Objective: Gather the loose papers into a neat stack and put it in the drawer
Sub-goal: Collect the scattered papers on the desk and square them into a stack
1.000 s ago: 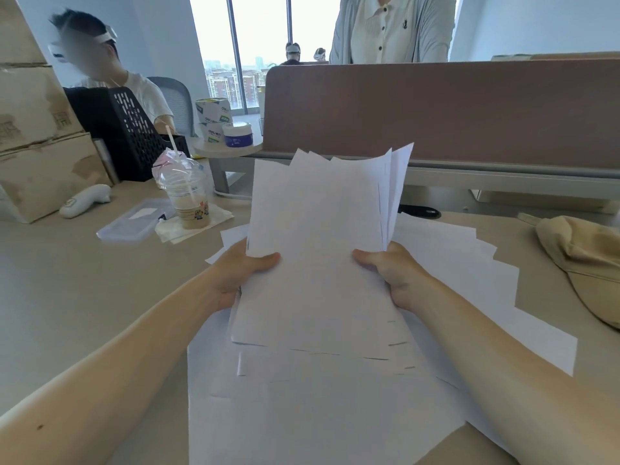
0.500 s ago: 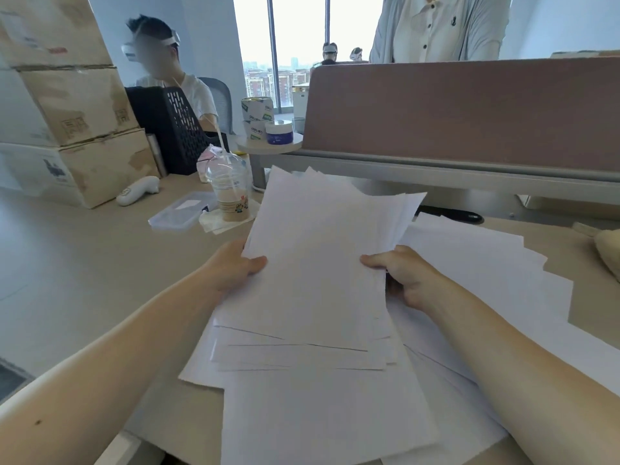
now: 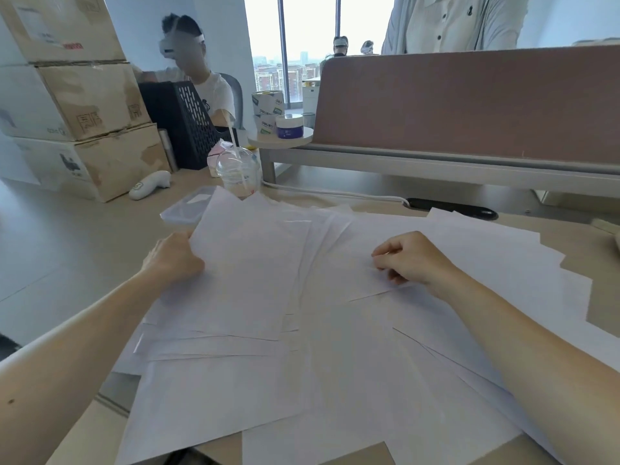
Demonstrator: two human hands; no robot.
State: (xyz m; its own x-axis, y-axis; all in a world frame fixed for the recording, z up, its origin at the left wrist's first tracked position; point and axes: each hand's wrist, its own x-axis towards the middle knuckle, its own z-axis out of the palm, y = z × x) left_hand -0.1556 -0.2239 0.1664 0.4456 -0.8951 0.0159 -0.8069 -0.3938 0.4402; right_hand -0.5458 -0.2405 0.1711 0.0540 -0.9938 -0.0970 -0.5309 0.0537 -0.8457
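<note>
As left hand (image 3: pixel 174 257) grips, papers (image 3: pixel 255 270) fanned, long axes pointing away.

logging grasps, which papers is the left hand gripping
The bundle at the pile's left, which the left hand grips by its left edge. The right hand pinches a separate sheet; the remaining sheets lie fanned on the desk.

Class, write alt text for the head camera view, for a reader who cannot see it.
Two bare hands handle white papers spread untidily across a beige desk: the left hand grips the edge of a sheaf, the right hand rests curled on a sheet. Behind stand a lidded plastic cup and stacked cardboard boxes.
</note>
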